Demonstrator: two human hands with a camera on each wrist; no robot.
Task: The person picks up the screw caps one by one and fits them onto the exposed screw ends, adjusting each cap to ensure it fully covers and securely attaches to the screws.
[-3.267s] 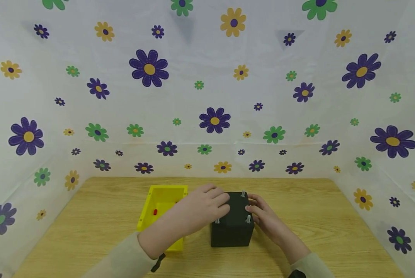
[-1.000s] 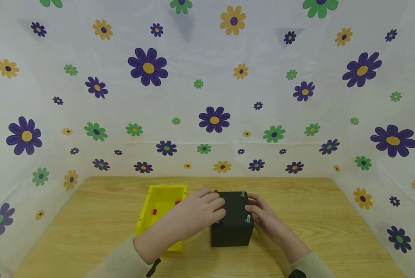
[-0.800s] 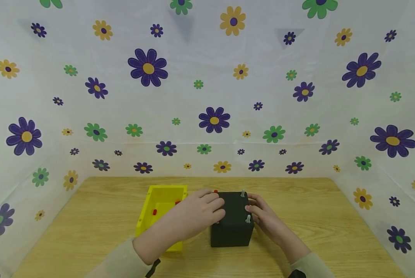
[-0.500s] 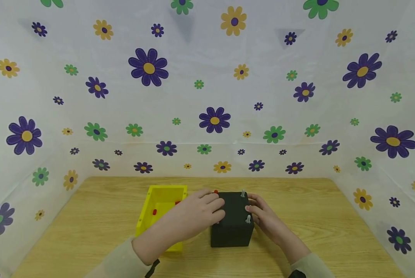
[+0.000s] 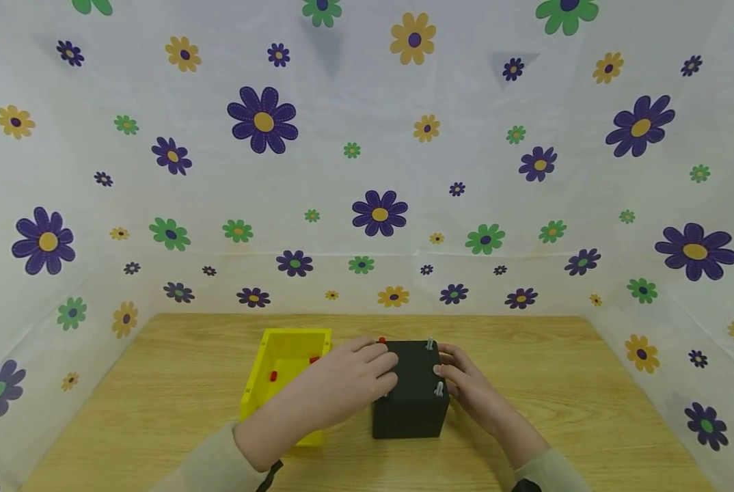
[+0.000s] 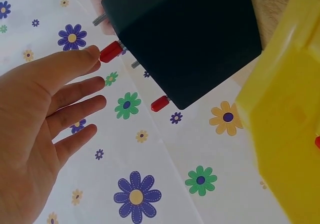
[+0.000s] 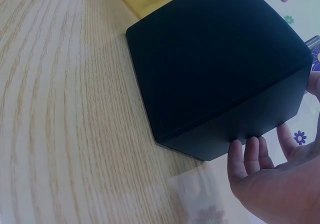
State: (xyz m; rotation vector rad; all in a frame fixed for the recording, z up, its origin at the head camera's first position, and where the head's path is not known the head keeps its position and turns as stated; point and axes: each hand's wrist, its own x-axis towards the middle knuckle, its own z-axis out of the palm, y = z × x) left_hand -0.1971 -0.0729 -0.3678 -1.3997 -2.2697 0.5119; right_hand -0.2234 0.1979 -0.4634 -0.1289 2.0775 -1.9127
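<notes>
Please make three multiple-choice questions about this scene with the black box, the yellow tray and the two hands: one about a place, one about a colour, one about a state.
1. Where does the yellow tray stand?
A. On top of the black box
B. On the table, at the left of the black box
C. At the right of the right hand

2. What colour are the small caps on two studs of the black box?
A. Red
B. Blue
C. White

3. How is the left hand?
A. Closed in a fist
B. Gripping the tray
C. Fingers straight, a fingertip at a cap

Answers: 1 B, the head view shows them side by side; 2 A, the left wrist view shows two red caps; 3 C, the fingers are spread there.
</notes>
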